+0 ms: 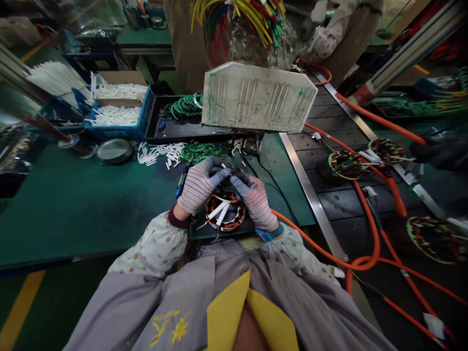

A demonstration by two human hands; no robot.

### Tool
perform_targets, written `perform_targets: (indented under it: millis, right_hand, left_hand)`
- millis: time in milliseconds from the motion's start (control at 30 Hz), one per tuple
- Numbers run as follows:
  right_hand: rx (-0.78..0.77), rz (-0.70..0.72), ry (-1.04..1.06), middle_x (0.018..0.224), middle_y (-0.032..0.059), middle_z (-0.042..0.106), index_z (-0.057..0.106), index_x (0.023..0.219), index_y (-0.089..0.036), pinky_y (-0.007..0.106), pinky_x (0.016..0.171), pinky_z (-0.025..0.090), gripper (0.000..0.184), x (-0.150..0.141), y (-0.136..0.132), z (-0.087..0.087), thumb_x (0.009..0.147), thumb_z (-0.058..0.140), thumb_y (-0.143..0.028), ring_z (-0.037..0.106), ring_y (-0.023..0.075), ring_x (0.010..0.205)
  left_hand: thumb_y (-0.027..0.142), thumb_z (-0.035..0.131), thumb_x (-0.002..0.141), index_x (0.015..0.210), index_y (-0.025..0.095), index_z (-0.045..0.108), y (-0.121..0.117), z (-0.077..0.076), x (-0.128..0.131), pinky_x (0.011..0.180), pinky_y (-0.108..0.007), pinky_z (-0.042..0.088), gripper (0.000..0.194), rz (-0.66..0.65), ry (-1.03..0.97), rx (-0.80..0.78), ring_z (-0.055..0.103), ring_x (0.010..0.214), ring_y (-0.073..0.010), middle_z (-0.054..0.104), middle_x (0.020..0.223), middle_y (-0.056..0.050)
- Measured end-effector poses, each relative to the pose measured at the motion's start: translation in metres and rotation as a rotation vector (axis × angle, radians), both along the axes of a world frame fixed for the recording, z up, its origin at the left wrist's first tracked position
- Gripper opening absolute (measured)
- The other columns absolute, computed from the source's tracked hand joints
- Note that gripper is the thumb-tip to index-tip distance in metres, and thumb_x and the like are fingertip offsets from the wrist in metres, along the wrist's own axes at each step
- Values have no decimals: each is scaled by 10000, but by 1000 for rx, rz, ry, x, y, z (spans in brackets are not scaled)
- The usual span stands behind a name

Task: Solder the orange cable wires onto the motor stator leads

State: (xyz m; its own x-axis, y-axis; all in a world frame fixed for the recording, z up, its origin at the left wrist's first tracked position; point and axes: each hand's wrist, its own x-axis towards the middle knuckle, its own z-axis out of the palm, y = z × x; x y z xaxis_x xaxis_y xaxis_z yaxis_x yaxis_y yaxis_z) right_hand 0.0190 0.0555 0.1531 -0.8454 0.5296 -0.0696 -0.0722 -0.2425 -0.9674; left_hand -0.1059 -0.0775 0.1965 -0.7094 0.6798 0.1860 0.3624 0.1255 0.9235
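My left hand (200, 186), in a striped glove with dark fingertips, is closed in a pinch above a wound motor stator (241, 222). My right hand (256, 199), gloved alike, pinches close beside it, fingertips nearly meeting. A small white bit shows at the left fingers; what either hand grips is too small to name. Across the stator's ring lie white sleeves (217, 210) with bare wire ends poking out toward me. An orange cable (292, 229) runs off to the right from beneath my right hand. A blue-handled tool (181, 183) lies beside my left hand.
Behind my hands are loose white tubes (161, 153), green circuit-like pieces (204, 152) and a metal dish (114, 150). A pale board (258, 97) stands upright beneath hanging coloured wires (248, 19). Blue bins (117, 114) sit back left. More stators (345, 165) rest on the slatted conveyor (340, 204).
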Motion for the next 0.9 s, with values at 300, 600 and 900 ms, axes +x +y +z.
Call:
perform_targets:
  millis: [300, 600, 900]
  right_hand:
    - [41, 36, -22, 675, -11, 711, 809, 886, -220, 294, 592, 487, 583, 12, 10, -4, 808, 947, -781, 564, 138, 594]
    - [27, -35, -26, 685, -27, 716, 857, 945, -211, 271, 548, 458, 469, 7, 6, -7, 803, 963, -645, 544, 121, 563]
    - [-20, 102, 6, 748, 14, 776, 838, 895, -220, 315, 664, 565, 640, 10, 13, -8, 769, 1003, -825, 624, 164, 646]
  left_hand:
    - [767, 972, 808, 1020, 197, 794, 5, 7, -2, 875, -351, 676, 634, -62, -207, 8, 812, 934, -274, 873, 992, -74]
    - [740, 951, 831, 1001, 194, 799, 3, 7, -2, 867, -338, 667, 592, -18, -170, -8, 803, 910, -262, 867, 967, -76]
    - [791, 894, 881, 979, 214, 779, 10, 8, -4, 863, -361, 670, 596, -124, -92, -43, 787, 902, -265, 848, 967, -68]
